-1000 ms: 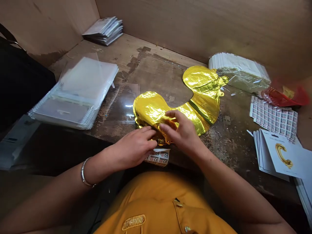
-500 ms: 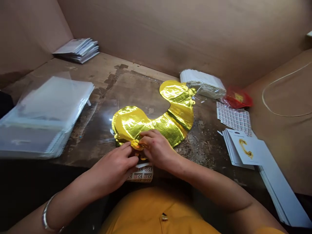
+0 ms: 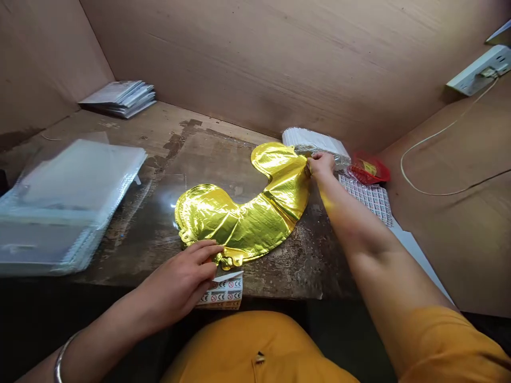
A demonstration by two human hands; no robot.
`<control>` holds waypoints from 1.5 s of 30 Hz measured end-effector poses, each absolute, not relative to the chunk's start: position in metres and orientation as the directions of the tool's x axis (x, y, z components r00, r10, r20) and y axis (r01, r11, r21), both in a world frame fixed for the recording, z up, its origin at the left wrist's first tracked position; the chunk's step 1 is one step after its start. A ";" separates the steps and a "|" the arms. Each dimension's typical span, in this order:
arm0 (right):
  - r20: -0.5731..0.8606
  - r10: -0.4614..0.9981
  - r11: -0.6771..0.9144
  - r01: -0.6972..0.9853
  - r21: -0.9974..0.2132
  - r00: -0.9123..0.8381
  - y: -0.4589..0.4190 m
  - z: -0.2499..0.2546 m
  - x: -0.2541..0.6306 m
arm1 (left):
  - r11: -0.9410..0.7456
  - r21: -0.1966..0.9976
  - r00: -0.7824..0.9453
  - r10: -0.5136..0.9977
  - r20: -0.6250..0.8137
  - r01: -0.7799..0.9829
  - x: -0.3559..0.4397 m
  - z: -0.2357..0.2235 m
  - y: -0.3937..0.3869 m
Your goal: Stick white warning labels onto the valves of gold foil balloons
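Gold foil balloon (image 3: 243,226) lying flat on the worn table (image 3: 279,276), mid-frame. Left hand (image 3: 178,279) open, loosely spread, tips resting on the balloon's lower edge, just above a sticker sheet (image 3: 223,292). Right hand (image 3: 321,165) bunched at the balloon's upper right edge, beside white cards (image 3: 311,139); pinch or mere touch, impossible to tell. Red packet (image 3: 369,167) farther right; plastic sleeves (image 3: 72,205) at left.

"Is it bright where you sit?"

"Pretty bright. Soft light lies on your brown wall (image 3: 279,64), and your gold balloon (image 3: 243,229) shines with white glare."

"Any dark spots?"

"Yes, it gets very dark under your table (image 3: 275,279). Your plastic bags (image 3: 67,202) look a bit blurry, and the picture bends at the edges."
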State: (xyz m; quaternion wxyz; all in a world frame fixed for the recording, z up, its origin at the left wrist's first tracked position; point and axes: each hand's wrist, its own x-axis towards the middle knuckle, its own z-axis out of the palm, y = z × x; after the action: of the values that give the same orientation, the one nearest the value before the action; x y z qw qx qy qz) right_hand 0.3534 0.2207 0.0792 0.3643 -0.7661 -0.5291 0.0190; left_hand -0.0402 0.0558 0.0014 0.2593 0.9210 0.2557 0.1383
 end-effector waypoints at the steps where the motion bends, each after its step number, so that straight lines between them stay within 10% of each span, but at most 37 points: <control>1: 0.388 0.795 -0.188 0.798 -0.573 0.466 0.217 0.080 0.349 | -0.734 0.551 0.831 0.542 0.123 0.397 -0.040 0.001 0.057; 5: 0.461 0.792 -0.085 0.819 -0.567 0.401 0.162 0.075 0.288 | -0.732 0.561 0.838 0.533 0.118 0.386 -0.040 0.003 0.060; 8: 0.244 0.939 0.341 0.759 -0.554 -0.243 0.084 0.067 0.220 | -0.706 0.596 0.817 0.560 0.139 0.383 -0.040 0.014 0.056; 11: 0.028 0.853 0.425 0.664 -0.616 -0.520 0.018 0.062 0.177 | -0.634 0.641 0.767 0.632 0.107 0.433 -0.040 0.029 0.047; 24: -0.224 0.891 0.119 0.682 -0.722 -0.394 0.001 0.052 0.175 | 0.066 0.837 0.634 0.620 -0.461 0.544 -0.055 0.049 0.050; 31: 0.096 0.905 0.398 0.747 -0.532 -0.414 -0.003 0.054 0.163 | 0.269 0.844 0.557 0.652 -0.514 0.464 -0.051 0.036 0.037; 40: 0.162 0.882 0.461 0.740 -0.489 -0.443 -0.002 0.045 0.146 | 0.273 0.850 0.569 0.646 -0.508 0.450 -0.051 0.033 0.036; 45: 0.333 0.734 0.672 0.702 -0.233 -0.592 -0.006 0.041 0.150 | 0.346 0.847 0.566 0.633 -0.529 0.404 -0.051 0.029 0.036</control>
State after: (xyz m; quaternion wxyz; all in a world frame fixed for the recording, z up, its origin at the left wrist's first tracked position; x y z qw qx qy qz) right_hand 0.1505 -0.0059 0.0406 0.2045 -0.4029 -0.8913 0.0385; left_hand -0.0506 0.0365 0.0289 0.6802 0.5658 0.4584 0.0840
